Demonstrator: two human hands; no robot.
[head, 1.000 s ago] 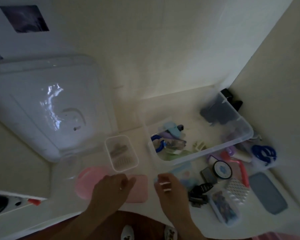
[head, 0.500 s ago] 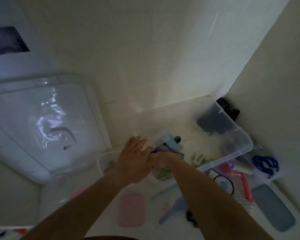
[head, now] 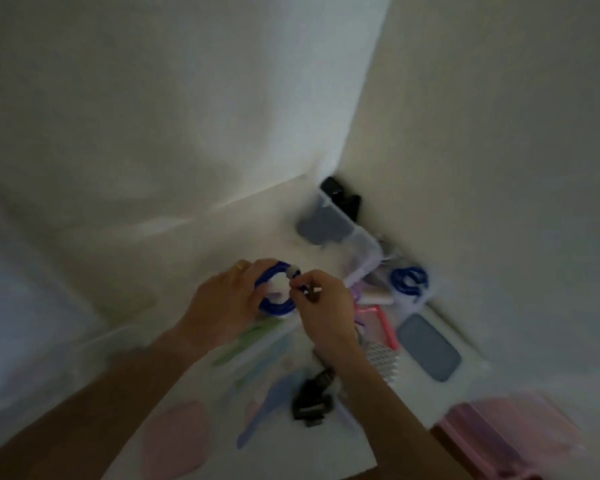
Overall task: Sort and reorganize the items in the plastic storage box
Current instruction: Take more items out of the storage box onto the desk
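The clear plastic storage box (head: pixel 362 242) stands on the white surface in the corner, with a dark grey item (head: pixel 321 225) at its far end. Above the box's near end, my left hand (head: pixel 222 299) grips a blue ring-shaped item (head: pixel 274 289). My right hand (head: pixel 323 306) pinches a small dark piece at the ring's right side. The frame is blurred, so the ring's details are unclear.
Right of the box lie a second blue ring (head: pixel 409 280), a pink frame (head: pixel 378 323), a grey-blue lid (head: pixel 428 346) and a white perforated piece (head: pixel 383 358). Nearer me are black clips (head: pixel 312 396), a pink lid (head: pixel 175 434), pastel utensils (head: pixel 264 407) and a pink container (head: pixel 510 438).
Both hands reached into the box, then rose with the blue ring held between them. The view has swung right, so the large clear lid has left the frame.
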